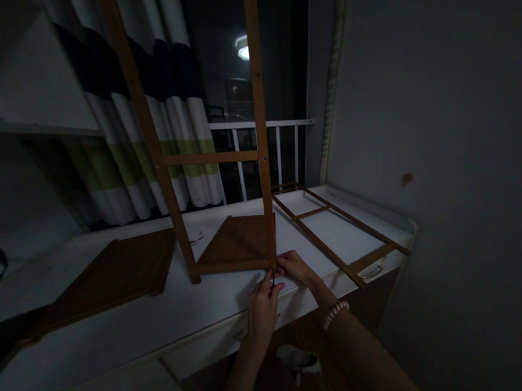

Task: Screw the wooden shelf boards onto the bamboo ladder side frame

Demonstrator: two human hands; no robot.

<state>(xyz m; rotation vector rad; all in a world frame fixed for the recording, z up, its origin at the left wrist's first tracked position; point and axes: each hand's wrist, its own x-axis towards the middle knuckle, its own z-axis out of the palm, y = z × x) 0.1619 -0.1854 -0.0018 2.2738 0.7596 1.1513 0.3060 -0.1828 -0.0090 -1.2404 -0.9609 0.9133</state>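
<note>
A wooden frame (213, 157) with two tall posts and crossbars stands upright on the white desktop. A wooden shelf panel (241, 239) lies behind its low crossbar, apparently meeting it. At the foot of the frame's right post, my left hand (263, 307) pinches a thin dark rod-like tool (273, 277), its exact kind too small to make out. My right hand (296, 268) is closed around the lower right side of that post, wearing a beaded bracelet at the wrist. Its fingertips are partly hidden at the post.
A second wooden frame (318, 239) lies flat on the right of the desktop (198, 312). Another wooden panel (117, 273) lies at the left. Small loose pieces (197, 239) sit behind the upright frame. Behind are a striped curtain (192, 122) and a window railing (277, 123).
</note>
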